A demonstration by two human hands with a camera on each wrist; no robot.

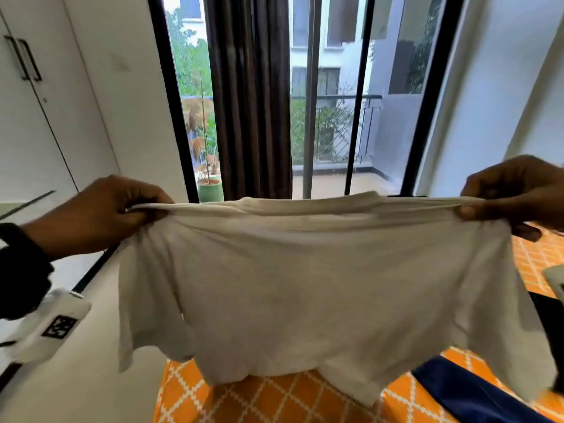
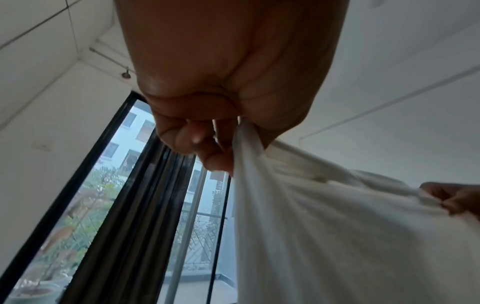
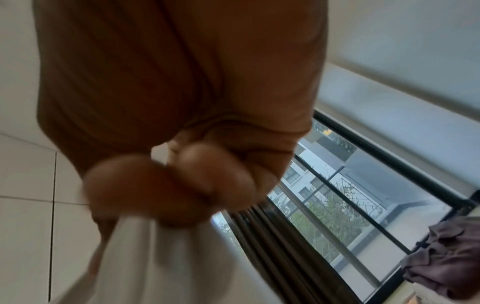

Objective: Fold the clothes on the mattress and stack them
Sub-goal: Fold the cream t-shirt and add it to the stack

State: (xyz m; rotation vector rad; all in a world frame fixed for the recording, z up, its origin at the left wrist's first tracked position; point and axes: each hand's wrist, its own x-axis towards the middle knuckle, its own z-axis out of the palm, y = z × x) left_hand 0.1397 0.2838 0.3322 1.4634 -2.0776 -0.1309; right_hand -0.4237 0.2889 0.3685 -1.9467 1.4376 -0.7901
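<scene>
Behind the white shirt (image 1: pixel 308 288) pinched taut in both hands' grip, mattress (image 1: pixel 268 401) mostly hidden.

Soft daylight pours in through the window (image 1: pixel 329 96), flat and cool, no hard shadows anywhere. The head view bends straight lines near its edges. The shirt (image 1: pixel 305 285) glows slightly, backlit. In the right wrist view the right hand (image 3: pixel 182 174) smears with motion blur, dim and underlit. The left hand (image 2: pixel 228 92) looms dark against pale walls, sharper.
</scene>
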